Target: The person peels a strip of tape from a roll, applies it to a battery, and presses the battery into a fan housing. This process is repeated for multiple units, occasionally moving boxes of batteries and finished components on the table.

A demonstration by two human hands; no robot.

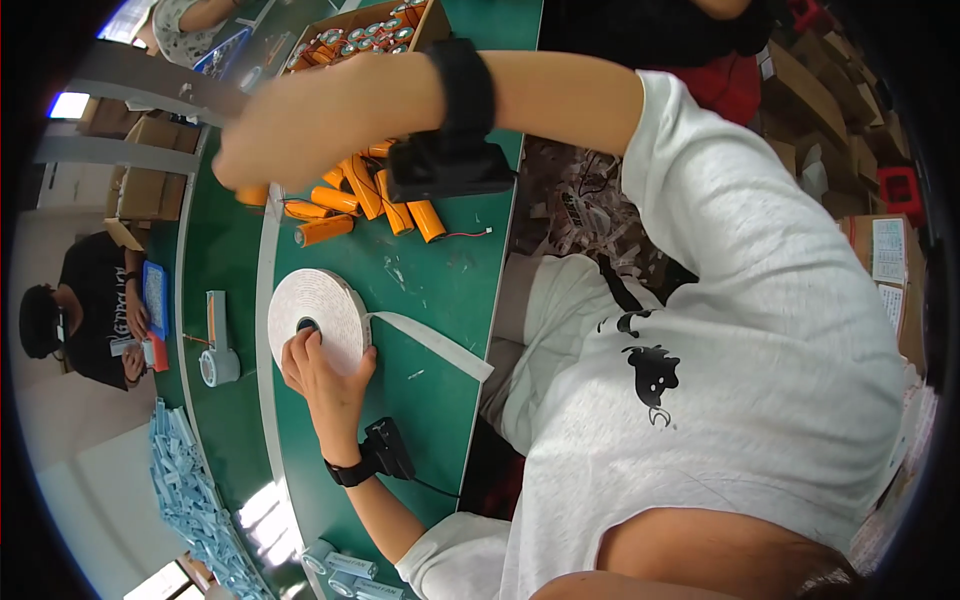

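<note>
My left hand (pixel 328 375) is on a big white roll of tape (pixel 345 305) lying on the green table. Its fingers reach the dark core hole and its thumb presses the roll's rim. A loose white strip (pixel 435 345) runs from the roll to the table edge. My right hand (pixel 310 120), smeared by motion, hovers by a pile of orange-wrapped battery cells (pixel 365 185). One orange cell (pixel 252 194) shows just under its fingers; whether it is held cannot be made out. A black device is strapped to each wrist.
A cardboard box (pixel 430 30) full of wired cells stands beyond my right arm. Across the table sit a tape dispenser (pixel 218 365), a heap of light-blue pieces (pixel 195 500) and a person in black (pixel 95 300) handling small parts. Blue-wrapped cells (pixel 350 575) lie near my left elbow.
</note>
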